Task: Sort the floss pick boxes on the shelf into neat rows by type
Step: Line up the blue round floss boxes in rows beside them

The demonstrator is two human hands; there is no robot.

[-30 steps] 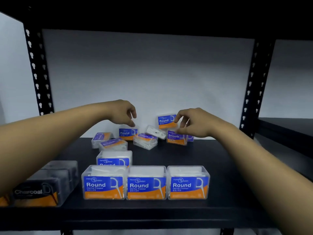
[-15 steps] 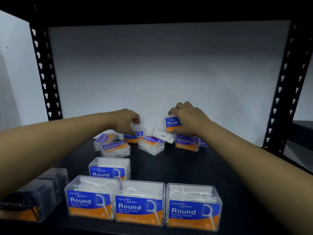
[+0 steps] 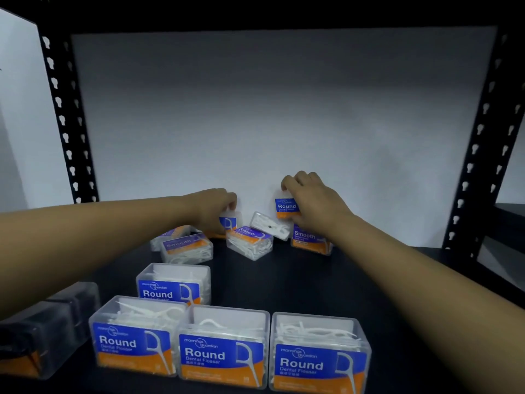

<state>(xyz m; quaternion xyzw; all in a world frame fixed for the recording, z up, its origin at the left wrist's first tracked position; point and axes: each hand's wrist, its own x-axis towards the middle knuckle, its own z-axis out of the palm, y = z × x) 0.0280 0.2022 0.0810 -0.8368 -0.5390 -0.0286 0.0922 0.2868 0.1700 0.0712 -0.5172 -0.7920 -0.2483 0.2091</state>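
Shelf (image 3: 312,285) boards are lying bare between the front row of Round boxes (image 3: 224,351) and the jumbled back pile, with open room toward the right post. Left hand (image 3: 213,209) is reaching back, its grip curling around a partly hidden box (image 3: 228,223). Right hand (image 3: 309,200) is pinching a raised Round box (image 3: 287,207) over a Smooth box (image 3: 308,241).

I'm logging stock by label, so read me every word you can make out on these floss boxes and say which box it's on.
"mannings guardian", "Round", "Dental Flosser": the three front-row boxes, small print below blurred.
"Round": second-row box.
"Round": box the right hand grips.
"Smooth": box under it.
"Smooth": tilted middle box.
"Smooth", faint: left rear box.
Unreadable: box the left hand holds, dark box.
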